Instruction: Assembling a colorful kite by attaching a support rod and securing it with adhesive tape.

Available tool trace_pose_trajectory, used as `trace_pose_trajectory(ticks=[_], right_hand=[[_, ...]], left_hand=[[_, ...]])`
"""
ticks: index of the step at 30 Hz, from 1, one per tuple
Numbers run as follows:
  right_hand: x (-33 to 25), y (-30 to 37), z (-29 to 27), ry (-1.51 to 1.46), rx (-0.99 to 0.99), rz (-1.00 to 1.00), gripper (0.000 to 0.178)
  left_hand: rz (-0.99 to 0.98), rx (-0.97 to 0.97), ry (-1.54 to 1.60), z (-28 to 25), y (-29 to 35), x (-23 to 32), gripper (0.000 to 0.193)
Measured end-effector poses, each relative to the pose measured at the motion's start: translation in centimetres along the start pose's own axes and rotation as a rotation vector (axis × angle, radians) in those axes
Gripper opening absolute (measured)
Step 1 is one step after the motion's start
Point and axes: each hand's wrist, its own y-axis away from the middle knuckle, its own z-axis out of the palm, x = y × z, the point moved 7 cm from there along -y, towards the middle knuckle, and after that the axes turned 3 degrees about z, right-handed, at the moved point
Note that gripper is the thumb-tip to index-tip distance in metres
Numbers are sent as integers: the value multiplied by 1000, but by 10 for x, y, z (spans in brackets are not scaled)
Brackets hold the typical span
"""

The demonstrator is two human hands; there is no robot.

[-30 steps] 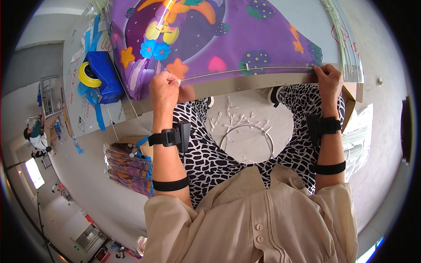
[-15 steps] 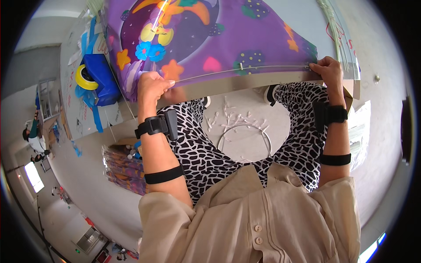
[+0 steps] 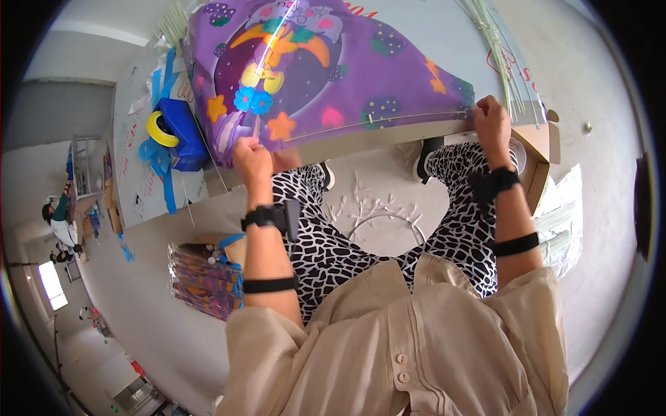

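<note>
A purple printed kite sheet (image 3: 298,83) with stars, flowers and a moon lies in front of me, with its near edge toward my lap. Along that edge runs a thin white rod (image 3: 409,117) bearing a small white fitting (image 3: 370,118). My left hand (image 3: 253,163) is closed at the rod's left end, its fingers curled so that the grip is partly hidden. At the other end, my right hand (image 3: 493,128) pinches with thumb and fingers by the sheet's right corner. Both hands hold the rod close against the sheet's edge.
Under the sheet is a grey board (image 3: 416,21). A blue tape dispenser (image 3: 186,135) stands at left; thin pale rods (image 3: 489,35) lie at far right. More purple sheets (image 3: 201,281) are stacked lower left. White branching pieces (image 3: 374,201) lie between my legs. An open carton (image 3: 533,163) stands at right.
My hands have come somewhat closer together, the right one shifting left and toward me. The whole view has also shifted, and more of the sheet's far part shows.
</note>
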Motion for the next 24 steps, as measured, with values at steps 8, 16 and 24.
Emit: trace_pose_trajectory(ticks=[8,16,24], right_hand=[[-134,134,74,174,-255,-661,71],[-97,107,41,267,-171,-484,100],[-61,83,15,9,-80,-382,105]], left_hand=[[680,-372,-272,82,123,127,72],[400,-399,-491,41,93,77,81],[390,391,-10,-72,43,35,25]])
